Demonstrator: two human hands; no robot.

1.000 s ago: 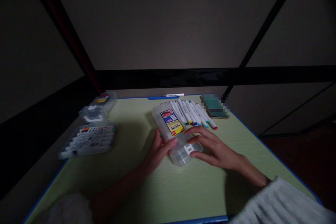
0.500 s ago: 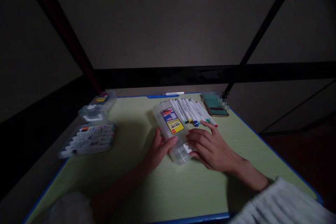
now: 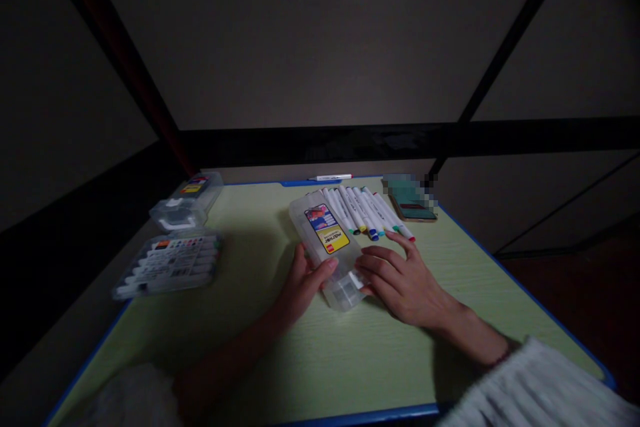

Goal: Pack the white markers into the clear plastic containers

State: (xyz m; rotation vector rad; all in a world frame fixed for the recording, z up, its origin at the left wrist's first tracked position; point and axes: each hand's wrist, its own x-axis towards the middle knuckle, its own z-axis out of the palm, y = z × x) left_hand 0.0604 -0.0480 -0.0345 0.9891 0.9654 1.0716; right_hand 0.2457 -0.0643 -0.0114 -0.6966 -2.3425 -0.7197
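Observation:
A clear plastic marker case [image 3: 327, 240] with a yellow and blue label is tilted over the table, its lid closed. My left hand [image 3: 305, 283] grips its left side, thumb on top. At its right side, near the white latch [image 3: 355, 278], my right hand [image 3: 403, 283] has its fingers curled against the case, the index finger lifted. Just beyond the case lie several white markers [image 3: 363, 210] with coloured ends, side by side; the case hides part of the leftmost ones.
To the left lies a filled marker case [image 3: 170, 263], with another clear case [image 3: 187, 200] behind it. A phone [image 3: 410, 199] rests at the back right. One red-capped marker [image 3: 333, 178] lies along the far blue edge of the green table [image 3: 350, 367].
The case has shifted very slightly left in my hands. The fingers of my right hand have moved a little at the latch end; the markers have not moved.

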